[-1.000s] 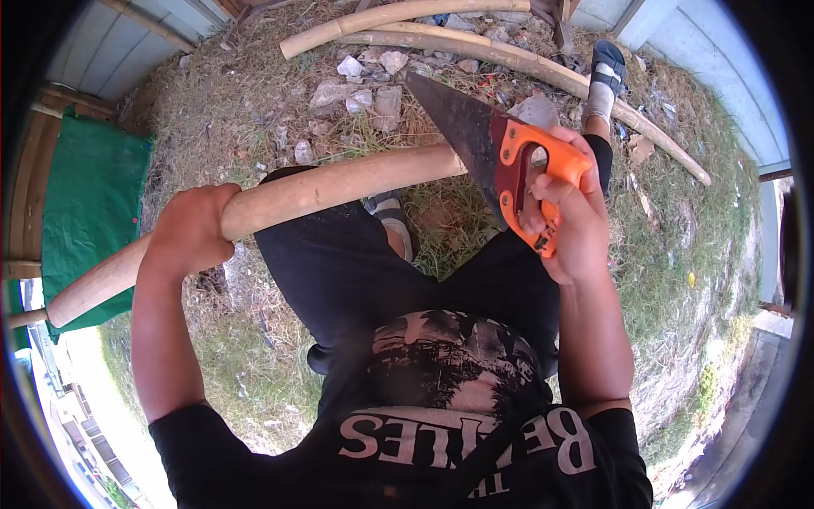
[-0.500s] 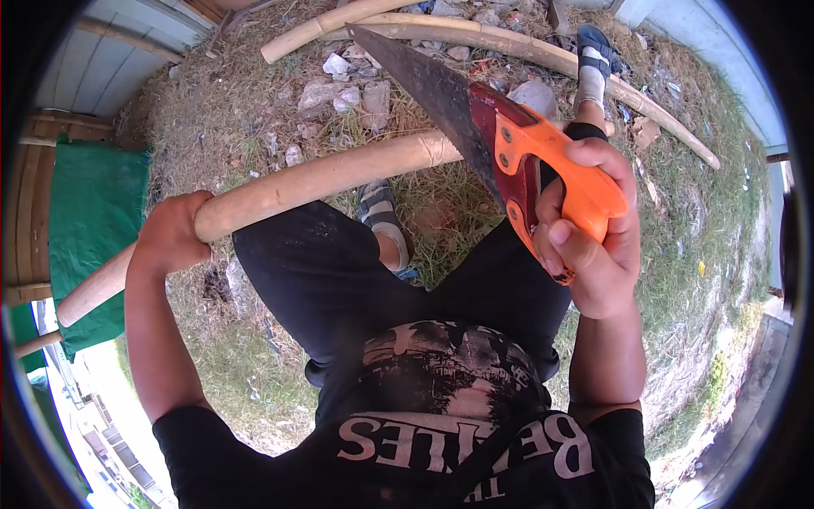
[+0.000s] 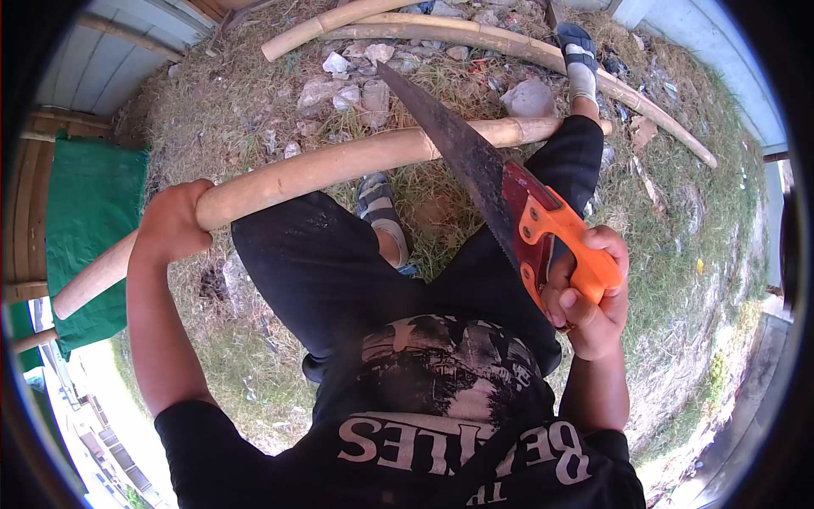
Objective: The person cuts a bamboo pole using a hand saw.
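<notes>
A thick pale bamboo pole (image 3: 326, 167) lies across my thighs, from the lower left to the upper right. Around its left part my left hand (image 3: 175, 222) is closed. My right hand (image 3: 595, 297) grips the orange handle of a hand saw (image 3: 475, 157). The saw's dark, stained blade points up and to the left and passes in front of the pole, covering a short stretch of it. Whether the teeth touch the bamboo I cannot tell. Part of the handle is hidden by my right fingers.
More bamboo poles (image 3: 475, 34) lie on the ground beyond, by my outstretched foot (image 3: 582, 68). Stones (image 3: 530, 99) and litter are scattered over the dry grass. A green sheet (image 3: 95, 229) hangs at the left, and pale walls (image 3: 721, 59) stand at the back corners.
The saw and my right hand have come down and toward my body. More of the pole's right end and my outstretched leg now show. My left hand keeps its hold.
</notes>
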Tool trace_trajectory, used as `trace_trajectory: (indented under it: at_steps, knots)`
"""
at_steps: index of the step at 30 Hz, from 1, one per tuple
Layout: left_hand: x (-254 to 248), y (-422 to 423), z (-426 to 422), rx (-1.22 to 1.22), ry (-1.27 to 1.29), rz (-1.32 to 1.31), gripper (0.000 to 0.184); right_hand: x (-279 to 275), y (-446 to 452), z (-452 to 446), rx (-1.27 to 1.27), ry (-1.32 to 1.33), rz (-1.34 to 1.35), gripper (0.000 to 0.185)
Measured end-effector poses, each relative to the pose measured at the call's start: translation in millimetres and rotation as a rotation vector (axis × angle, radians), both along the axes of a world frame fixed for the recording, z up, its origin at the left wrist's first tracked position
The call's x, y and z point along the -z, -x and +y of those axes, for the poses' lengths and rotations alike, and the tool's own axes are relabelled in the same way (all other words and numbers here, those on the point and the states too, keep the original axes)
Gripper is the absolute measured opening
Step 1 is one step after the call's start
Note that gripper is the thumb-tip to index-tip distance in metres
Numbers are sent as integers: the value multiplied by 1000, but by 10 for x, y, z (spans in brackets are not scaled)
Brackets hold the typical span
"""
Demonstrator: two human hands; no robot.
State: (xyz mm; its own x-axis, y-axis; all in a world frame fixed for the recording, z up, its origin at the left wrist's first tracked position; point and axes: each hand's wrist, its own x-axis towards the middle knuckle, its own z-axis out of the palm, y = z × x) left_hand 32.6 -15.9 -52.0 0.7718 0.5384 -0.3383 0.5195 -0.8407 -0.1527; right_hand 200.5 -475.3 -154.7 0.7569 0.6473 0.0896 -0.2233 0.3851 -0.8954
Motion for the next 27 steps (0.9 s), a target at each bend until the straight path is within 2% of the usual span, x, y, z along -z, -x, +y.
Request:
trace_trajectory:
  at_steps: [5, 9, 12, 17, 19, 22, 23, 25, 27]
  knots:
    - [8, 37, -19, 26, -30, -5, 52, 34, 167, -56, 61, -89, 62, 59]
    - [42, 96, -50, 41, -69, 3, 53, 245, 166, 466, 7, -16, -108, 58]
    - [-43, 114, -65, 31, -3, 6, 54, 96, 183, 635, 49, -9, -4, 57]
    - [29, 112, 9, 3, -9, -11, 54, -27, 274, 122, 15, -5, -69, 57]
    - [38, 101, -38, 19, -28, -8, 55, 23, 177, 312, 51, 24, -66, 57]
    - [24, 171, -92, 24, -48, -16, 55, 306, 4, 1005, -86, 34, -87, 57]
    - [10, 160, -76, 11, -33, -13, 56, 191, 15, 1147, -59, 71, -112, 56]
    - [-5, 156, -63, 16, -1, 14, 56, 179, 33, 1061, -7, 129, -65, 57]
    - [-18, 123, -5, 22, 2, 16, 57, 99, 137, 640, -13, 15, -24, 58]
